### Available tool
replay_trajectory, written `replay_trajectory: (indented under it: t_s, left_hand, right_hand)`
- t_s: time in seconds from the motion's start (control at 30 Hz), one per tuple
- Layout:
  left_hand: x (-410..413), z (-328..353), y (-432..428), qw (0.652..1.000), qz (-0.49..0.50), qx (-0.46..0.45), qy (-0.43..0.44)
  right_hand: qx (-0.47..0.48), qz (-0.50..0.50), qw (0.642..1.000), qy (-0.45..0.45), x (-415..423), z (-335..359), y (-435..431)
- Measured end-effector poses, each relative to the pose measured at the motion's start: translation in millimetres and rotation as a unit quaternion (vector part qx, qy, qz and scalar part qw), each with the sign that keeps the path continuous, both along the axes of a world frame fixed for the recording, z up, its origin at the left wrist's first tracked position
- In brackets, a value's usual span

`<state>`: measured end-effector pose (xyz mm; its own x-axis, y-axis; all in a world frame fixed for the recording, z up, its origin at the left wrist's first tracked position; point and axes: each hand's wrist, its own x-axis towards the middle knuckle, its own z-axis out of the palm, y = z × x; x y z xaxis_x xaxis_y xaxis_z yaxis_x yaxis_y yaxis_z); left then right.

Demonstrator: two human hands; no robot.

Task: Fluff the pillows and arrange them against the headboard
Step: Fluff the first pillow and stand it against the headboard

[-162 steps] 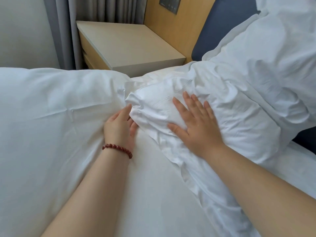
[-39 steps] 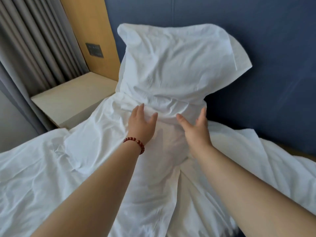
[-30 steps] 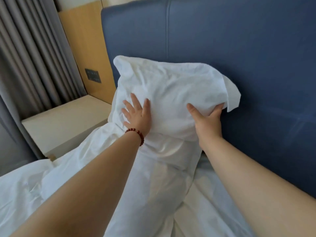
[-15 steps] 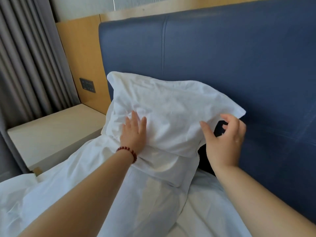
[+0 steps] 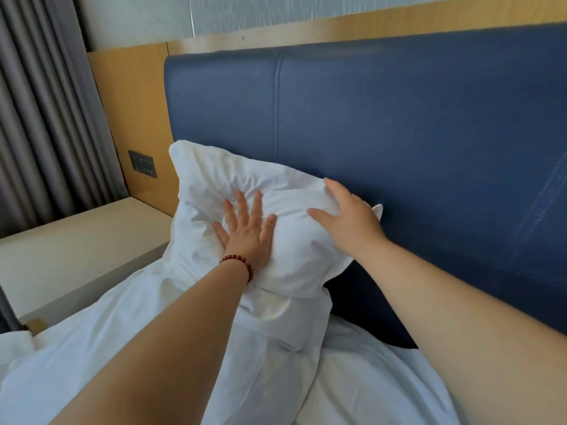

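While two hands press, one pillow (white) stands.

A grey curtain hangs in vertical pleats along the left edge. Beside it stands a beige bedside table with a flat top, set against a wooden wall panel. A dark switch plate is mounted low on that panel, just above the table top. A pale wall shows above the panel. White bedding fills the lower area, creased and loosely folded.
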<state>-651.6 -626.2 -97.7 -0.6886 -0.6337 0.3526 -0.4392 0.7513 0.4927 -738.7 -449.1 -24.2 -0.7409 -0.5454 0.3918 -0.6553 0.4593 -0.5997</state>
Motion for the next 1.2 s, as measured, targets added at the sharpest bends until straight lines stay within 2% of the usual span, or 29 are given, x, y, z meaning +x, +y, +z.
replay_trajectory:
  t_s: [0.17, 0.23, 0.3, 0.37, 0.47, 0.5, 0.57, 0.67, 0.73, 0.8, 0.83, 0.87, 0.9, 0.93, 0.97, 1.0, 1.03, 1.07, 1.13, 1.2]
  left_hand:
    - [3, 21, -2, 0.999, 0.003, 0.03, -0.043]
    - [8, 37, 4, 0.999, 0.014, -0.017, 0.025]
    - [13, 55, 3, 0.986, -0.018, -0.128, 0.107]
    - [10, 73, -11, 0.977, -0.07, -0.195, 0.049]
    - [3, 90, -41, 0.983, -0.018, -0.124, -0.133]
    - [4, 92, -51, 0.982, 0.019, -0.114, -0.151]
    - [10, 91, -72, 0.979, 0.097, -0.084, -0.161]
    - [28, 89, -88, 0.973, 0.187, -0.009, -0.131]
    - [37, 82, -77, 0.988, 0.143, -0.044, -0.047]
    - [41, 73, -53, 0.994, 0.028, -0.104, 0.026]
    - [41, 65, -42, 0.992, -0.033, -0.121, 0.029]
    - [39, 54, -40, 0.991, -0.068, -0.119, -0.004]
    - [36, 43, -43, 0.994, -0.055, -0.087, -0.045]
    - [36, 35, -49, 0.997, -0.002, -0.024, -0.067]
    - [37, 30, -58, 0.993, 0.087, 0.069, -0.051]
    - [41, 29, -65, 0.973, 0.172, 0.155, -0.023]
    - [48, 29, -68, 0.954, 0.222, 0.201, -0.007]
    - [55, 25, -67, 0.958, 0.224, 0.181, 0.0]
    - [60, 10, -67, 0.991, 0.12, 0.051, 0.034]
    - [63, -6, -69, 0.999, 0.022, 0.024, 0.026]
  right_hand:
    - [-0.071, -0.104, 0.991, 0.054, -9, 3, 6]
    - [-0.144, -0.129, 0.98, 0.042, -15, 6, 16]
    - [-0.157, -0.156, 0.973, 0.064, -19, 7, 22]
    - [-0.137, -0.162, 0.971, 0.105, -20, 4, 23]
    - [-0.138, -0.109, 0.954, 0.243, -11, -2, 21]
    - [-0.122, -0.074, 0.951, 0.273, -9, -4, 20]
    - [-0.043, -0.014, 0.969, 0.241, -5, -12, 22]
    - [0.05, -0.025, 0.981, 0.185, -4, -30, 32]
    - [0.032, -0.062, 0.968, 0.241, 6, -37, 35]
    - [0.037, -0.033, 0.949, 0.31, 20, -40, 25]
    - [0.072, 0.006, 0.94, 0.333, 27, -44, 17]
    - [0.127, 0.039, 0.93, 0.343, 33, -47, 9]
    - [0.183, 0.049, 0.923, 0.336, 36, -49, 3]
    - [0.24, 0.035, 0.923, 0.299, 38, -50, -1]
    - [0.266, -0.008, 0.927, 0.266, 35, -52, -2]
    - [0.262, -0.059, 0.933, 0.239, 32, -55, -2]
    - [0.239, -0.098, 0.938, 0.23, 32, -58, -2]
    - [0.204, -0.114, 0.941, 0.244, 39, -61, -5]
    - [0.158, -0.054, 0.939, 0.299, 57, -71, -18]
    - [0.208, 0.034, 0.906, 0.368, 68, -88, -33]
